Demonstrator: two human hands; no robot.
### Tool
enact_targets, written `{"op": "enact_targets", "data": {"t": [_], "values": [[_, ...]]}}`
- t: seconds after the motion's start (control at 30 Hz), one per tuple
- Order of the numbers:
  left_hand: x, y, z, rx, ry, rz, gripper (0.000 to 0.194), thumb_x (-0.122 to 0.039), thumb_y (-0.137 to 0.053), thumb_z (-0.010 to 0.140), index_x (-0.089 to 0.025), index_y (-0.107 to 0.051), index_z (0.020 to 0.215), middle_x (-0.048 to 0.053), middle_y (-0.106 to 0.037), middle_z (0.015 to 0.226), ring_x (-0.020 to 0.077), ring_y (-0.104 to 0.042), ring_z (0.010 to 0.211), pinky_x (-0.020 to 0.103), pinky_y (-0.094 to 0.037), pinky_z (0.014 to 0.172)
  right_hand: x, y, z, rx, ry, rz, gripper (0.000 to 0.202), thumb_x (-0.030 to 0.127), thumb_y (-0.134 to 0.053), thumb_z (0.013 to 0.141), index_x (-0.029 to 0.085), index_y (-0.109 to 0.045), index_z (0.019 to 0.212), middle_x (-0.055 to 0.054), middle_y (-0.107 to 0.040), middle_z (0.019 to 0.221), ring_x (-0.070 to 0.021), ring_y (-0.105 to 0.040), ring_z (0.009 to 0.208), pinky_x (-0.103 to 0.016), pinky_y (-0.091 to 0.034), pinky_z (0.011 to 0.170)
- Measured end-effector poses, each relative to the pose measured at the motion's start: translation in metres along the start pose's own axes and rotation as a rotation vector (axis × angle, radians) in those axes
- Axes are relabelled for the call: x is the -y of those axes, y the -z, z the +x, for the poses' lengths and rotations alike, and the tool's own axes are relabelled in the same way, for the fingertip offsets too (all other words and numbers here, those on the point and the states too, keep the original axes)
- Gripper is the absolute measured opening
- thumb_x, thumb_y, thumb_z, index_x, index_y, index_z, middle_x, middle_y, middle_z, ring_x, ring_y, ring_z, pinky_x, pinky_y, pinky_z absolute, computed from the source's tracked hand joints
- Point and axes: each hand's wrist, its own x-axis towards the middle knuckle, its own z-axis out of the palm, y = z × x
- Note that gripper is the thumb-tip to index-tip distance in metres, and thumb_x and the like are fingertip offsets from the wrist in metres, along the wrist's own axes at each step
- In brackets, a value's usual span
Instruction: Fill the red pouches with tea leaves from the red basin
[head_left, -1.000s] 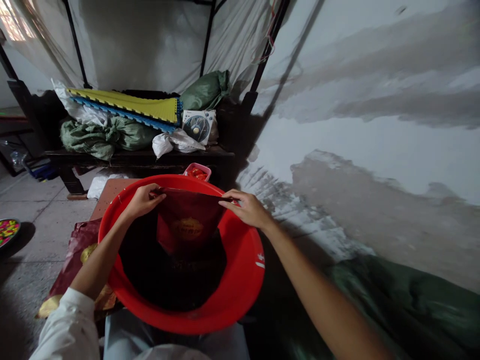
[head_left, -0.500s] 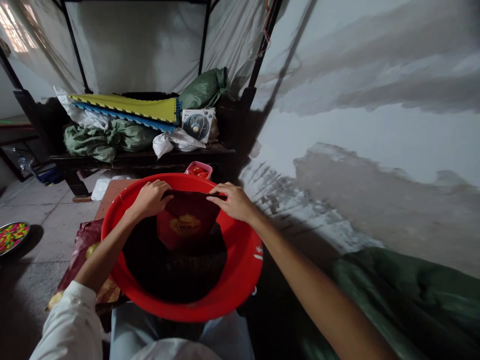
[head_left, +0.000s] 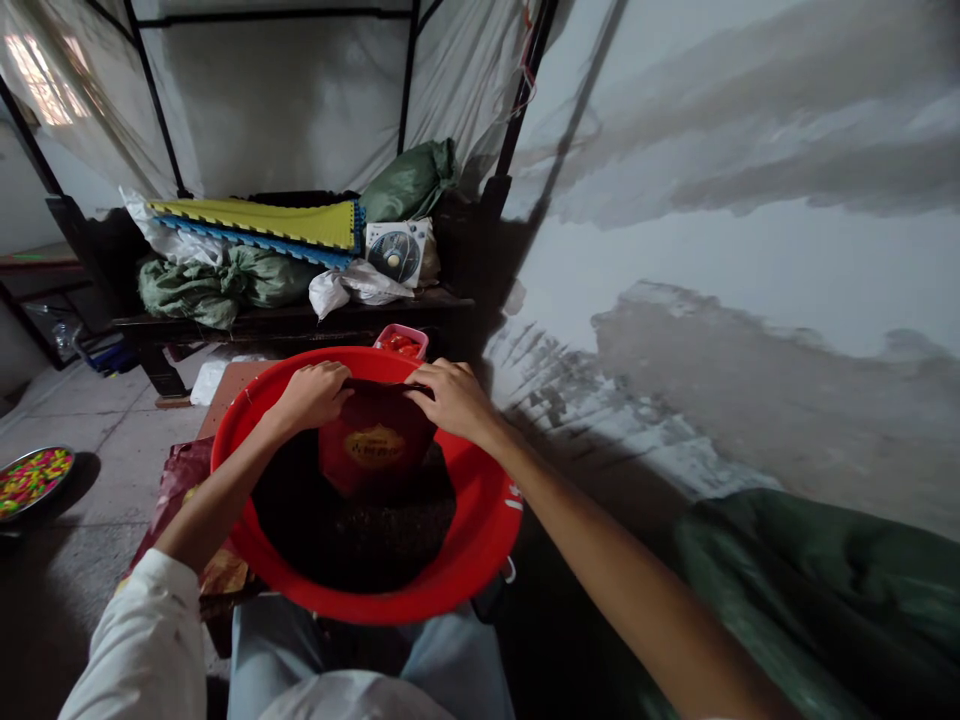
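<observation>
A dark red bag (head_left: 375, 435) with a yellow printed label stands upright inside a large red basin (head_left: 484, 500). My left hand (head_left: 313, 393) pinches the bag's top edge at its left corner. At the right corner my right hand (head_left: 450, 395) grips the same edge between thumb and fingers. The bag's mouth looks narrow and dark, and what it holds is hidden. Around the bag's foot, dark loose material (head_left: 360, 545) fills the basin's bottom; its kind is too dim to make out.
A pink container (head_left: 401, 342) with red items sits just behind the basin. More dark red bags (head_left: 176, 490) lie at the left. A tray of colourful pieces (head_left: 36, 482) rests on the floor. Green sacking (head_left: 810, 590) is at the right; a bench (head_left: 300, 325) with sacks stands behind.
Both hands have drawn slightly closer together along the bag's top edge, still gripping it. The view has shifted a little, with the surroundings sliding slightly right.
</observation>
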Motion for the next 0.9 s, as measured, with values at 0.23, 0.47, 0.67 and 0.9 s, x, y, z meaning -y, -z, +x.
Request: {"op": "enact_targets", "data": {"t": [0.23,0.47,0.67,0.9], "values": [[-0.016,0.002,0.002,0.002,-0.019,0.095,0.017,-0.025,-0.058,0.099,-0.015,-0.070,0.105,0.013,-0.074,0.117,0.0276,-0.069,0.109,0.037,-0.052,0.091,0.027,0.001,0.003,0.068,0.042,-0.042,0.014,0.021,-0.060,0.100,0.020,-0.075,0.101,-0.005,-0.077,0.110,-0.0275,-0.063,0.109,-0.043,-0.038,0.095],[-0.029,-0.006,0.007,-0.068,-0.030,0.074,0.016,-0.025,-0.058,0.098,-0.017,-0.071,0.103,0.009,-0.075,0.112,0.0272,-0.068,0.108,0.038,-0.050,0.088,0.033,-0.002,0.000,0.059,0.019,-0.077,0.014,0.023,-0.058,0.101,0.019,-0.072,0.104,-0.006,-0.075,0.112,-0.0271,-0.062,0.110,-0.040,-0.036,0.092],[-0.041,-0.011,0.006,-0.089,-0.080,0.073,0.017,-0.026,-0.057,0.099,-0.017,-0.070,0.104,0.009,-0.075,0.111,0.0271,-0.068,0.107,0.039,-0.046,0.085,0.037,-0.004,-0.006,0.055,0.035,-0.137,0.016,0.019,-0.053,0.102,0.017,-0.069,0.098,-0.009,-0.073,0.107,-0.0270,-0.060,0.107,-0.040,-0.033,0.089],[-0.048,-0.012,0.005,-0.110,-0.050,0.082,0.015,-0.025,-0.057,0.098,-0.018,-0.069,0.100,0.009,-0.076,0.107,0.0274,-0.067,0.106,0.041,-0.042,0.083,0.037,-0.006,-0.008,0.017,0.037,-0.104,0.016,0.022,-0.054,0.103,0.018,-0.067,0.094,-0.007,-0.073,0.103,-0.0258,-0.060,0.102,-0.039,-0.032,0.087]]}}
